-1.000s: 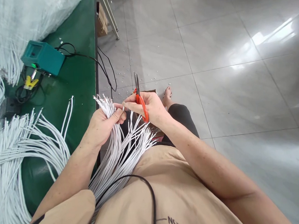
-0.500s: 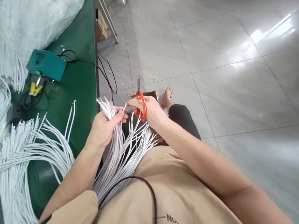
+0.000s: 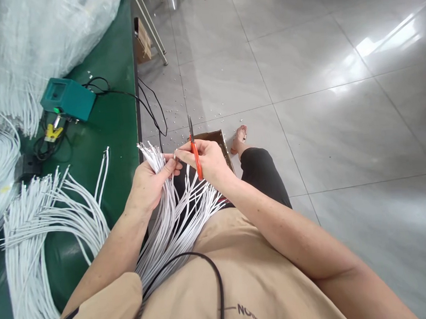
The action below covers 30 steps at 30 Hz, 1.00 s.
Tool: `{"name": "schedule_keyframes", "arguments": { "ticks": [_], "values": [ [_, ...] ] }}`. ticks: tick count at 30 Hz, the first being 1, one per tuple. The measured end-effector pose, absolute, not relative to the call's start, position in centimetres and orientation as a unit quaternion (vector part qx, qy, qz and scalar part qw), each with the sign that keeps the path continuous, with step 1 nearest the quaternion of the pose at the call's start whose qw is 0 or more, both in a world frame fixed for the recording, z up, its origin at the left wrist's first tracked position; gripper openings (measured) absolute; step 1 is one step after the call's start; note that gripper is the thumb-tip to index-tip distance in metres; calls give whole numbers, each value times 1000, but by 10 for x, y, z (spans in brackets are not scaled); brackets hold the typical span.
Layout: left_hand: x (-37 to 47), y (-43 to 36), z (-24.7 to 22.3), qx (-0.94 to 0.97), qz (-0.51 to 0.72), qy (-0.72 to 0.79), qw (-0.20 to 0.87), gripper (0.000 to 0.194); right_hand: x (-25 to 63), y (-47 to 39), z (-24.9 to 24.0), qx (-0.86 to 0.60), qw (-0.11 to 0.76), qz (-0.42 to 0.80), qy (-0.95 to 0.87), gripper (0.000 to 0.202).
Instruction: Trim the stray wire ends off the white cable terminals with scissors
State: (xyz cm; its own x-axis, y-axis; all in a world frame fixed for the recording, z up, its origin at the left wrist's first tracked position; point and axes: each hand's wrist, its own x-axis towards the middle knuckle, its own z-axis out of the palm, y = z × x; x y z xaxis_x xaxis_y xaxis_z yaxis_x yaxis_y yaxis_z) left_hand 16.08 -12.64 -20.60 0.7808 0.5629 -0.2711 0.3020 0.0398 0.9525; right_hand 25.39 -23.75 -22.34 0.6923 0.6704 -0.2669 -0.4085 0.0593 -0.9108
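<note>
My left hand [image 3: 151,181] is closed round the upper part of a bundle of white wires [image 3: 167,206], whose cut ends stick up above the thumb. The bundle runs down across my lap. My right hand [image 3: 207,160] holds scissors with orange-red handles [image 3: 198,164], their dark blades [image 3: 191,127] pointing away from me. Its thumb and forefinger also pinch a wire end beside my left thumb; the fingertips of both hands nearly meet there. Part of the handles is hidden by the fingers.
On the green table [image 3: 118,112] at left are a teal box device [image 3: 68,99] with a yellow clip [image 3: 53,133], more white wires [image 3: 27,269] and a plastic bag of wires [image 3: 61,29]. Below my hands stands a cardboard box [image 3: 218,137]. White bits lie scattered on the floor [image 3: 329,146].
The scissors have turned in my right hand, so the handle loops now show edge-on and the blades lean slightly left. My right fingertips have moved slightly left. My left hand keeps its grip.
</note>
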Motion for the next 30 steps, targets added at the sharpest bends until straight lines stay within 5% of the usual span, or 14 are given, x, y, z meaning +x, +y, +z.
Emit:
{"name": "schedule_keyframes", "arguments": {
  "ticks": [19,30],
  "values": [
    [162,-124,-210,642,131,352,668,27,257,-240,-230,-645,679,303,-176,25],
    [162,-122,-213,644,151,367,654,27,263,-250,-233,-847,347,203,-347,28]
  ]
}}
